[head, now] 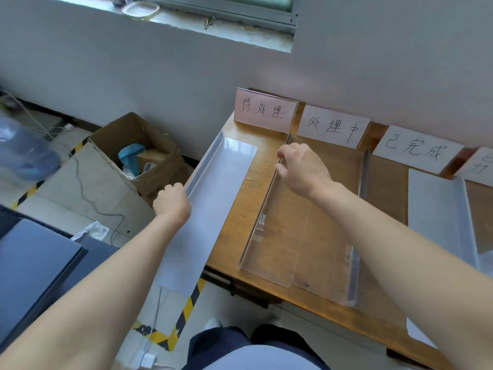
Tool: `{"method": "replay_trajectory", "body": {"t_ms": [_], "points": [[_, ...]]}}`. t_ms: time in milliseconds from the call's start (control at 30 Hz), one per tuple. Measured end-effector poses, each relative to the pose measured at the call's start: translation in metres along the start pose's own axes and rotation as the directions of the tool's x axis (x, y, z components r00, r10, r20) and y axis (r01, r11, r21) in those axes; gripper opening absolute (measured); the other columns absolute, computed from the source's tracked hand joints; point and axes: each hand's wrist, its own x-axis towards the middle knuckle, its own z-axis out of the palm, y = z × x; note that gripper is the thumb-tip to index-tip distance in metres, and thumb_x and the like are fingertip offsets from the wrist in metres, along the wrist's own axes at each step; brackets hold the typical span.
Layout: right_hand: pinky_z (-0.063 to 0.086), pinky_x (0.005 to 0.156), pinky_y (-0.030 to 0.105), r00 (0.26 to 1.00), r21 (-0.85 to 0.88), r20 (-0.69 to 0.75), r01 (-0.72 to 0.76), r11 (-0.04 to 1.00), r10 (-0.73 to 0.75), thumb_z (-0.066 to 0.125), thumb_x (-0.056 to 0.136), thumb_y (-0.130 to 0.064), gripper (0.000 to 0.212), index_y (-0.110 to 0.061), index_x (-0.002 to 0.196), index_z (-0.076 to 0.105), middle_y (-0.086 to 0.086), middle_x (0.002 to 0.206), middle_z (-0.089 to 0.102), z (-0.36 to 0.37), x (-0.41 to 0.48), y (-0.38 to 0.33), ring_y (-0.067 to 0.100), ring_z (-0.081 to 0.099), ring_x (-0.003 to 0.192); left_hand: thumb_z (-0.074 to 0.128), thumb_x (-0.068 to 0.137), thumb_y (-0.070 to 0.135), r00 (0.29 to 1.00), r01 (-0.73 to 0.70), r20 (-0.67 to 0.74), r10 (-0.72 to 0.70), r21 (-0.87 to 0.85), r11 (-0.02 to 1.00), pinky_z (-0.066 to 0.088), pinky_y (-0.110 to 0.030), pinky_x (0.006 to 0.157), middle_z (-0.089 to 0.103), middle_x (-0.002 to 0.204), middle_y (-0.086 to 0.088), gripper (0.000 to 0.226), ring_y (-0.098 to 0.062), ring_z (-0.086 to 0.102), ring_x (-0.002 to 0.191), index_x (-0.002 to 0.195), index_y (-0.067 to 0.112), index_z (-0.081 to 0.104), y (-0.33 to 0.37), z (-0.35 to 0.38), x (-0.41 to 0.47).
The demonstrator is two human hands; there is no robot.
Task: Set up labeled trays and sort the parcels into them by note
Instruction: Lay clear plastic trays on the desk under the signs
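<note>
**White tray (213, 188) held by its rim, half off the table**

Made of thin plastic with a low wall all round, it looks light and stiff enough to lift from one side. Its length may let it flex or tip if it is held at one point only. The smooth surface is likely slippery, so the upturned rim is the place to take it.

The left hand (172, 201) does just that. Its fingers curl over the long outer wall, nearer the far end than the near one, with knuckles up, wrist straight and forearm reaching forward. Back from that grip, toward the person, the near part juts out past the table (240, 222). Ahead of the grip, the far end lies on the wood just short of the first label (265, 110).

The right hand (304, 169) is across the gap at the clear tray (320, 222), which lies flat on the table in front of the second label (332, 126). Thumb and fingers appear to pinch the top of its left wall near the far end, palm down and wrist slightly bent. Beyond that arm a third tray (437, 209) lies on the table.
</note>
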Motion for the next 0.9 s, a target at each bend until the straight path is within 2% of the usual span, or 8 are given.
{"method": "replay_trajectory", "body": {"t_ms": [100,267,533,900], "points": [[0.040,0.089,0.036,0.999,-0.008,0.015,0.032,0.999,-0.032,0.050,0.095,-0.025,0.029,-0.008,0.118,0.055,0.010,0.119,0.057,-0.002,0.003,-0.001,0.027,0.047,0.112,0.051,0.087,0.005,0.997,0.052,0.048,-0.053,0.003,0.999,0.051,-0.038,0.078,0.062,0.100,-0.014,0.013,-0.035,0.060,0.094,0.098,0.004,0.058,-0.011,0.008,0.001],[0.041,0.089,0.036,0.998,-0.030,0.051,0.023,0.999,-0.021,0.049,0.095,-0.024,0.029,-0.008,0.119,0.054,0.010,0.119,0.057,-0.002,0.009,-0.004,0.027,0.047,0.112,0.047,0.082,-0.005,0.999,0.042,0.026,-0.040,-0.061,0.997,0.055,-0.042,0.076,0.063,0.085,-0.014,0.019,-0.033,0.061,0.081,0.086,0.005,0.063,-0.011,0.013,0.016],[0.040,0.092,0.037,0.991,-0.052,0.055,-0.121,0.991,0.124,0.048,0.095,-0.026,0.030,-0.010,0.120,0.055,0.010,0.120,0.057,0.000,0.027,-0.017,0.027,0.047,0.113,0.039,0.080,-0.010,0.993,-0.112,0.036,0.114,-0.072,0.991,0.053,-0.038,0.077,0.062,0.090,-0.015,0.025,-0.035,0.059,0.087,0.085,0.003,0.060,0.007,-0.010,0.065],[0.041,0.092,0.037,0.975,-0.022,0.022,-0.222,0.975,0.223,0.050,0.094,-0.023,0.030,-0.008,0.120,0.055,0.011,0.118,0.060,0.002,0.045,-0.037,0.028,0.050,0.111,0.039,0.076,-0.011,0.976,-0.201,0.078,0.202,-0.028,0.979,0.042,-0.034,0.068,0.063,0.095,-0.017,0.026,-0.035,0.058,0.090,0.086,0.000,0.060,0.004,-0.019,0.088]]}}
